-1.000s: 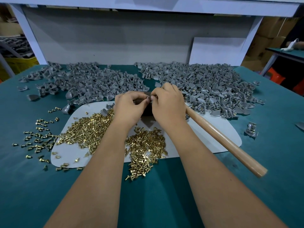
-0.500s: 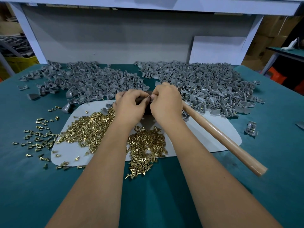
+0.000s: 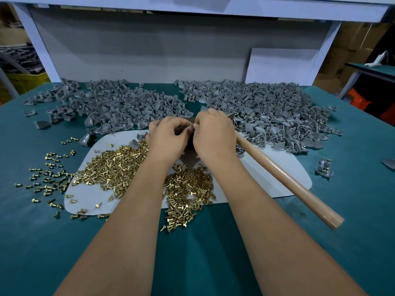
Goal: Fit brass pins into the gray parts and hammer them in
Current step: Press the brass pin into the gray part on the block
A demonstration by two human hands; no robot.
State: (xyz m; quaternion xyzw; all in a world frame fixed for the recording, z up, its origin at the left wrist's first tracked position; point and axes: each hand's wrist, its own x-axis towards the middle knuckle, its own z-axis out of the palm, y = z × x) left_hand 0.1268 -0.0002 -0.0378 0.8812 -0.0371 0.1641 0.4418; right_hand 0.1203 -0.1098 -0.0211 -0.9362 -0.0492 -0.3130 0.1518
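So the person's got both hands meeting right over the far edge of the white rounded mat [image 3: 277, 178] that lies on the teal-covered work surface [image 3: 352, 210]. The left hand [image 3: 168, 137] and the right hand [image 3: 213, 135] are curled, fingertips pinched together where they touch, and there's a tiny glint of brass right at that pinch. Can't really tell what each hand is gripping, the knuckles hide it, though something dark sits just under them.

On the mat there's a big heap of small brass pins [image 3: 119, 169] left of the forearms and more between them, spilling off the mat's near edge. A scatter of loose ones lies off the mat's left side.

Beyond the mat's far edge sit two big piles of gray plastic parts [image 3: 267, 107], one left, one right, a few with brass showing in them. The wooden hammer handle [image 3: 288, 176] runs diagonally across the mat's right side from under the right hand; its head is hidden.
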